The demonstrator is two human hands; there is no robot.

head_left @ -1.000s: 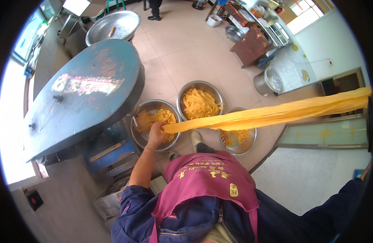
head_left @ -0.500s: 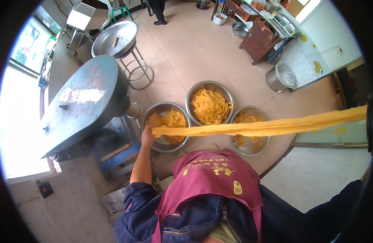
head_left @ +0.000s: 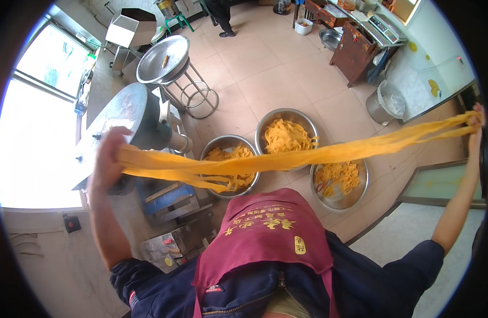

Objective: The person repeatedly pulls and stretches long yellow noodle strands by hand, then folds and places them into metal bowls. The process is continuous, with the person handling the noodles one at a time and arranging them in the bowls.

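Observation:
A long bundle of wide yellow noodle strips [head_left: 286,160] stretches across in front of my body. My left hand [head_left: 109,159], somewhat blurred, is raised at the left with fingers closed round one end. At the far right, my right hand [head_left: 476,123] grips the other end, where the strands form loops. Part of the bundle dangles over the left steel basin [head_left: 205,150], which holds more strips. Beneath the bundle, the middle steel basin [head_left: 260,123] holds a heap of the same strips. The right steel basin [head_left: 343,204] has cut strips and red-handled scissors [head_left: 321,186].
A dark metal machine [head_left: 128,114] stands close by my left arm. Behind it, a wide metal pan [head_left: 172,50] rests on a tall round stand. A lined bin [head_left: 380,110] and a brown wooden cabinet [head_left: 355,53] are at the right. Another person's leg [head_left: 223,18] shows far back.
My left hand has moved left and up, drawing its end of the bundle along. My right hand has come into view at the right. A loose part now sags near the left basin.

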